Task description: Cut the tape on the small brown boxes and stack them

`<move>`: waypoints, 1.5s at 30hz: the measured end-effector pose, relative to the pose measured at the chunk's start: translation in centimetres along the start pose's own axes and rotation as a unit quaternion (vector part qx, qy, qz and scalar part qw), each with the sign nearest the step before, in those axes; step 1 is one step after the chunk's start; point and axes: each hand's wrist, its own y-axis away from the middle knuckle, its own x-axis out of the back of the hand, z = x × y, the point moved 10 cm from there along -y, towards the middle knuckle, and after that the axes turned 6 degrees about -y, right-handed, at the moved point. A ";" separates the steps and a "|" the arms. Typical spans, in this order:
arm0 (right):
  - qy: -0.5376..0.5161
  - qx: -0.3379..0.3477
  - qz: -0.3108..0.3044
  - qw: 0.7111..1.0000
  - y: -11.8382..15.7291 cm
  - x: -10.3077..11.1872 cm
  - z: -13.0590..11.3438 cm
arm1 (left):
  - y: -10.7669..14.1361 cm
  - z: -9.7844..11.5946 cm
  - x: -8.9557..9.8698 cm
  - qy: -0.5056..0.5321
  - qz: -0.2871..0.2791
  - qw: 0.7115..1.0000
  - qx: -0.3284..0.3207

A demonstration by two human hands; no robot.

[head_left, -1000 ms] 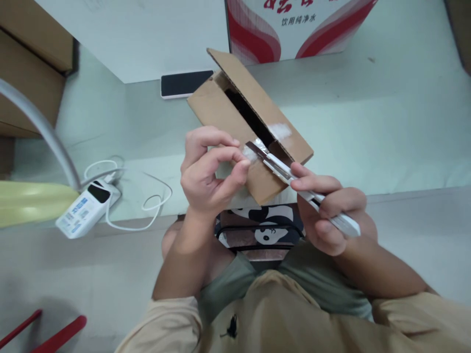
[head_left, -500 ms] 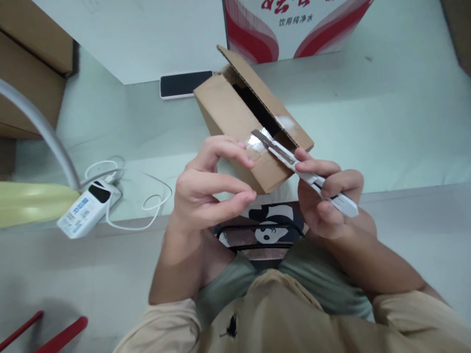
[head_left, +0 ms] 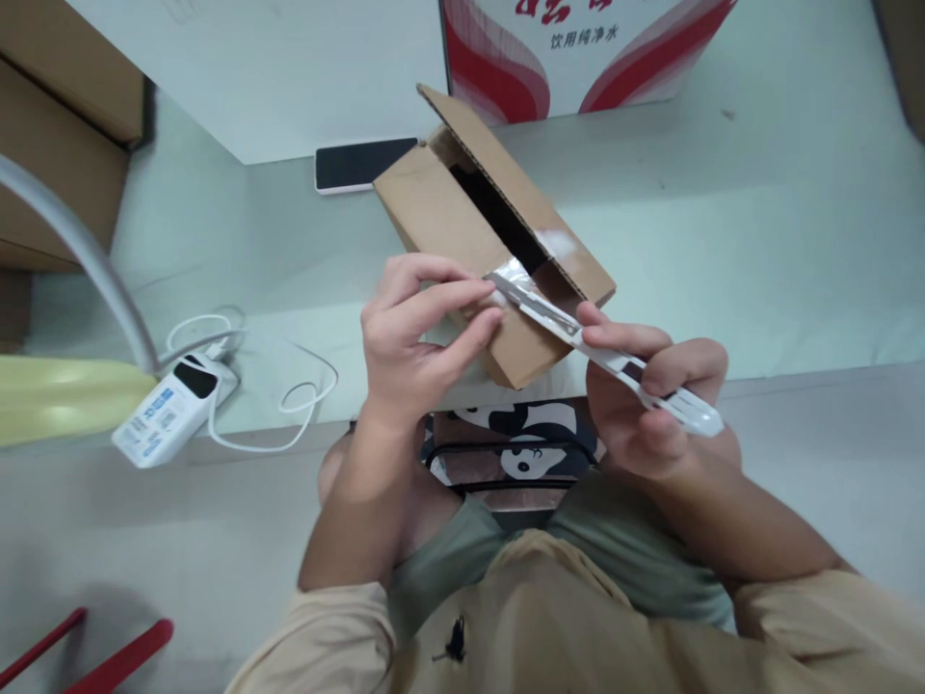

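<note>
In my right hand (head_left: pixel 654 395) is a utility knife (head_left: pixel 614 361) with a white handle, its fingers wrapped round it. The blade is out and points up and left, over the cardboard box. My left hand (head_left: pixel 426 333) is drawn into a pinch at the blade's tip, index finger against it and thumb just below. Behind both hands the brown cardboard box (head_left: pixel 437 207) sits tilted on the table, one flap raised and a dark gap along its top. Shiny clear tape (head_left: pixel 515 270) clings to the box's near edge, beside the blade.
A phone (head_left: pixel 365 166) lies behind the box, partly covered by its corner. Farther back stands a red and white carton (head_left: pixel 498 82). On the left are a white device (head_left: pixel 170 410) with a looped cable and a yellow object (head_left: pixel 72 400). A panda-print item (head_left: pixel 535 453) shows below the table edge.
My left hand has moved up and its spread fingers have closed in on the blade's tip. The knife and my right hand have shifted slightly right and down. The box has barely moved.
</note>
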 end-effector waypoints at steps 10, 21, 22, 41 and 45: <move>-0.041 0.109 0.018 0.993 -0.4 -1.1 -2.5 | -0.3 1.9 0.0 -0.075 0.012 0.994 -0.084; -0.017 0.111 0.010 0.994 -0.3 -1.0 -2.3 | -0.3 2.2 0.5 -0.070 0.029 0.991 -0.113; -0.013 0.108 0.003 0.994 -0.3 -1.0 -2.2 | -0.4 1.9 0.9 -0.046 0.030 0.994 -0.099; -0.039 0.024 0.039 0.998 -0.3 -0.6 -0.8 | -0.1 2.1 0.1 -0.134 0.010 0.982 -0.136; -0.076 0.042 0.036 0.996 -0.2 -0.5 -1.6 | -0.1 2.0 -0.2 -0.121 -0.002 0.984 -0.132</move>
